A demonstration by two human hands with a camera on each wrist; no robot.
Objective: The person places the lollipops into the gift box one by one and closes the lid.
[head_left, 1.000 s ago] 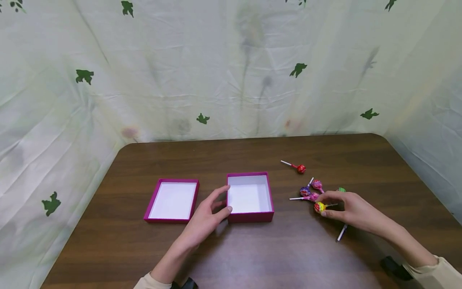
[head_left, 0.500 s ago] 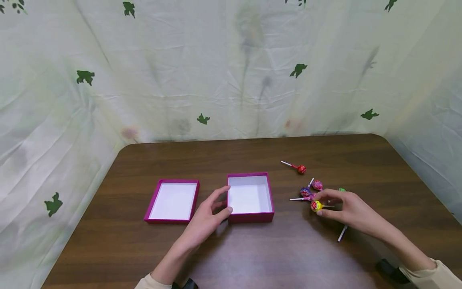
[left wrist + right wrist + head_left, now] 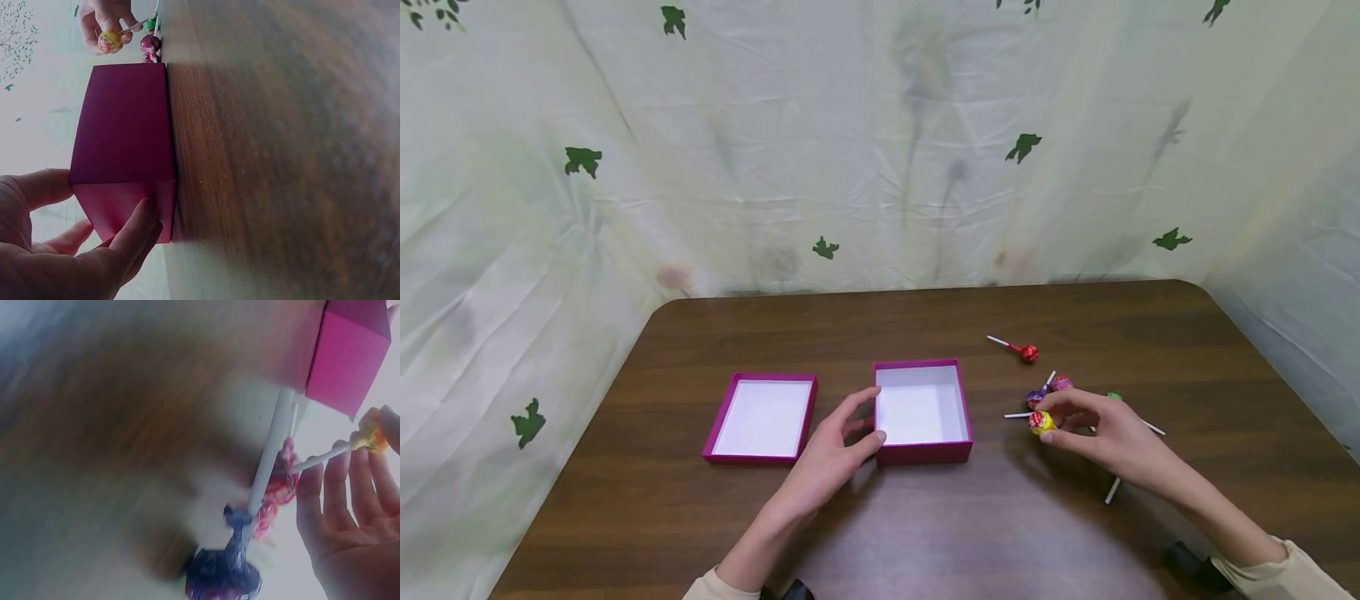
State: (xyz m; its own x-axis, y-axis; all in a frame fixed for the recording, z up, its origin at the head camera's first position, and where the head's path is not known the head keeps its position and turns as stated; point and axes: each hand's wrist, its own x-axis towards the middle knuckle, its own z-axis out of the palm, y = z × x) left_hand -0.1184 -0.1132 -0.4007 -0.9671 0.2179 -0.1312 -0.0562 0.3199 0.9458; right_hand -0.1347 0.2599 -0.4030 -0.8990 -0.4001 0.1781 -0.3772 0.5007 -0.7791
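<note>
A magenta box [image 3: 923, 452] with a white inside sits without its lid at the table's middle. My left hand [image 3: 825, 467] rests on its left side, thumb and index finger spread along the rim. In the left wrist view the other fingers [image 3: 134, 234] lie against the wall. My right hand [image 3: 1108, 433] pinches a yellow-and-red lollipop [image 3: 1041, 422] by its wrapped head between thumb and index finger, stick trailing towards the palm. It is raised over other lollipops: a purple one [image 3: 1035, 399], a pink one [image 3: 1062, 383] and a green one [image 3: 1114, 396] partly hidden behind the hand.
The matching shallow lid [image 3: 760, 417] lies white side up left of the box. A red lollipop [image 3: 1028, 353] lies apart, behind the group. A white stick [image 3: 1112, 492] pokes out below my right hand. A pale leaf-patterned cloth [image 3: 850, 150] hangs behind the wooden table [image 3: 925, 533].
My right hand has moved left with the yellow-and-red lollipop, away from the green one and towards the box. My left hand stays at the box.
</note>
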